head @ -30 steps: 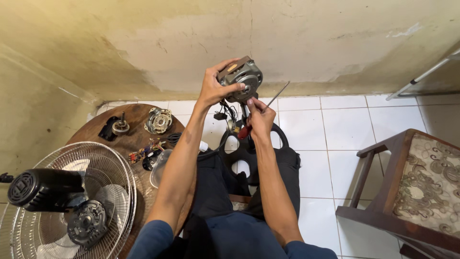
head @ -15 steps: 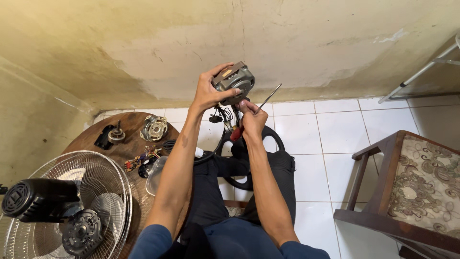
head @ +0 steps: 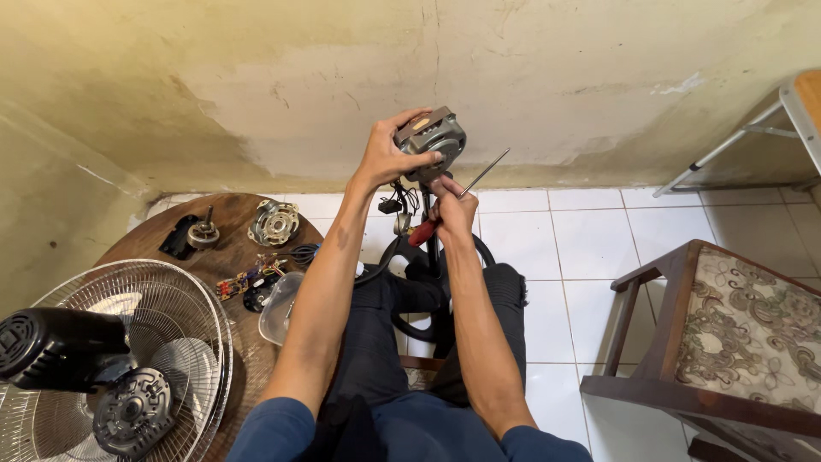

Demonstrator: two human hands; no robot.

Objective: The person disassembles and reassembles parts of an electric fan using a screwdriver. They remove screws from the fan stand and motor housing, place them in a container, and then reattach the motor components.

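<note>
The person sits on the floor with both arms stretched out. The left hand [head: 386,156] is wrapped around a grey motor [head: 432,137] and holds it up high, in front of the stained wall [head: 282,77]. Black wires [head: 400,201] hang down from the motor. The right hand [head: 451,205] sits just under the motor, closed around a screwdriver [head: 457,197] with a red handle. Its thin metal tip points up and to the right, away from the motor. To the left is a round brown table [head: 227,257] with small metal parts [head: 274,222] and a clear tub [head: 278,306] on it. A fan [head: 111,359] with a wire cage lies in the near left corner. A wooden chair [head: 727,334] with a flowery seat stands on the white tiles to the right.
</note>
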